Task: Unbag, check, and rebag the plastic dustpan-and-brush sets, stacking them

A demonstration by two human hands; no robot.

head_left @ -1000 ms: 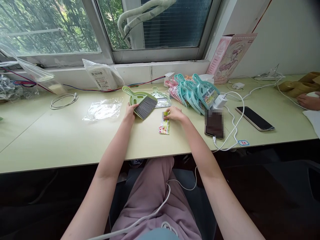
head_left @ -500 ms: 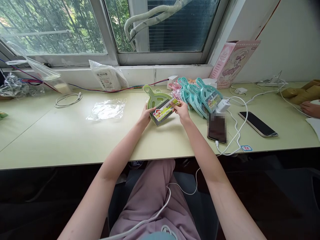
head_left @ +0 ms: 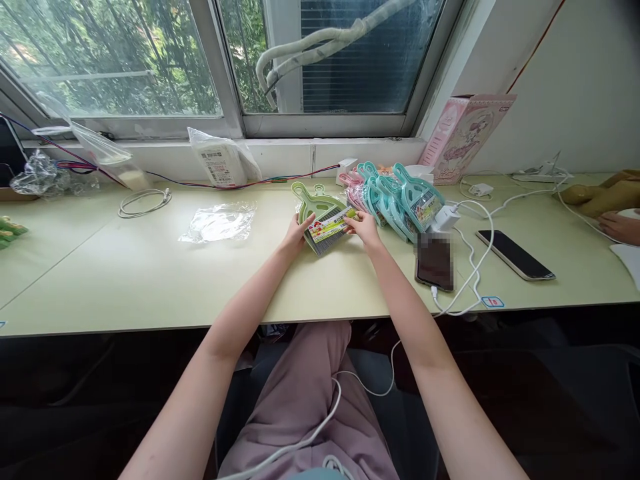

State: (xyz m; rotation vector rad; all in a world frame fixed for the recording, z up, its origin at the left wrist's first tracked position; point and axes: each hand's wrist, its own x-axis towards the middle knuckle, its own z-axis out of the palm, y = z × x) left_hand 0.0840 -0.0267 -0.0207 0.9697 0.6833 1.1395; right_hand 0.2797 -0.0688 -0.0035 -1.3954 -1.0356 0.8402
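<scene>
Above the table's middle I hold a small green dustpan-and-brush set (head_left: pixel 316 200), its handle pointing away from me. A yellow-green and white label (head_left: pixel 327 225) lies across its front, with grey bristles showing below. My left hand (head_left: pixel 298 232) grips the left side, thumb on top. On the right, my right hand (head_left: pixel 363 227) pinches the end of the label; whether it also grips the pan's edge is hidden. Just beyond that hand lies a pile of similar turquoise sets (head_left: pixel 393 197) with pink ones (head_left: pixel 353 190) behind them.
A flattened clear plastic bag (head_left: pixel 219 222) lies left of my hands. To the right are a charging phone (head_left: pixel 434 263), a second phone (head_left: pixel 515 255) and white cables (head_left: pixel 475 267). A pink box (head_left: pixel 465 137) stands behind. Another person's hand (head_left: pixel 620 227) rests at the far right.
The set has turned slightly, so its label lies flatter across my view. Both hands keep their hold. The whole view has shifted a little.
</scene>
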